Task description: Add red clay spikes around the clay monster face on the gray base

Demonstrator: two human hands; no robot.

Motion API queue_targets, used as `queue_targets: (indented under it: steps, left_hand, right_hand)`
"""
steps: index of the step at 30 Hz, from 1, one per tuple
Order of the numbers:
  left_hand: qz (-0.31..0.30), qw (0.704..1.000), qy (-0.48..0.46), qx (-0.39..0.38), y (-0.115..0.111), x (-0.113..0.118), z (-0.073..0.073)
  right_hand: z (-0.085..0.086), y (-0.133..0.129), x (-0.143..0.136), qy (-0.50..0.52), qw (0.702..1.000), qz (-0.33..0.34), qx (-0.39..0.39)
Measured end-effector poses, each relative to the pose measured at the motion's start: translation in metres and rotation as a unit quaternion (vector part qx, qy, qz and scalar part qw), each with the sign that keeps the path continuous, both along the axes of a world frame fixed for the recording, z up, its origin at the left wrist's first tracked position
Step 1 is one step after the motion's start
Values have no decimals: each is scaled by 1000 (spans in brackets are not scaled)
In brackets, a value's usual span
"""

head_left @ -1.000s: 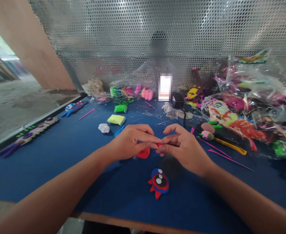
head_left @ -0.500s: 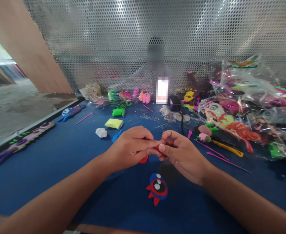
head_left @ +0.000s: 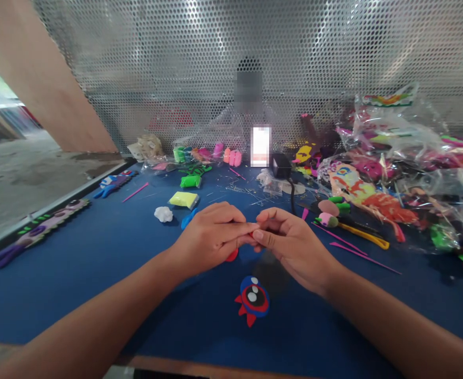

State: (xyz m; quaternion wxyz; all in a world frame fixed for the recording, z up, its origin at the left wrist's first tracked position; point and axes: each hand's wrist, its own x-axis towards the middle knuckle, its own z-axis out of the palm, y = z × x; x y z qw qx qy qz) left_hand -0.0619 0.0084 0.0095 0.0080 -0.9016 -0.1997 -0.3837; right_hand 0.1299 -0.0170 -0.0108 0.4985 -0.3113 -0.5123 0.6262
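Observation:
My left hand (head_left: 215,234) and my right hand (head_left: 284,242) meet at the fingertips above the blue table (head_left: 168,316). Between the pinched fingertips of both hands shows a small bit of red clay (head_left: 252,234), mostly hidden. A larger red piece (head_left: 232,256) lies partly under my left hand. Nearer to me sits a blue and red clay eye figure (head_left: 254,297) with a black centre, white dots and red spikes. Beside my left hand are some blue clay (head_left: 189,218) and a white lump (head_left: 163,213).
Yellow clay (head_left: 183,199) and green clay (head_left: 190,181) packets lie beyond my left hand. Pink tools (head_left: 363,256), a yellow-handled tool (head_left: 365,235) and plastic bags (head_left: 397,137) are at the right. A black adapter (head_left: 282,166) stands before the perforated metal screen (head_left: 136,68).
The view has shifted slightly. My fingertips stay together around the red bit, with my right fingers a little more closed in.

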Motion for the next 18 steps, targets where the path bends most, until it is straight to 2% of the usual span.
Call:
queue_targets:
  steps: [6, 11, 18]
  left_hand:
    - [-9, 999, -39, -12, -1, 0, 0]
    - [-38, 997, -70, -17, -1, 0, 0]
    - [-42, 995, -81, -39, -4, 0, 0]
  right_hand:
    - [2, 0, -1, -47, 997, -43, 42]
    - [-3, 0, -1, -1, 1000, 2, 9]
    - [-5, -1, -2, -36, 999, 28, 27]
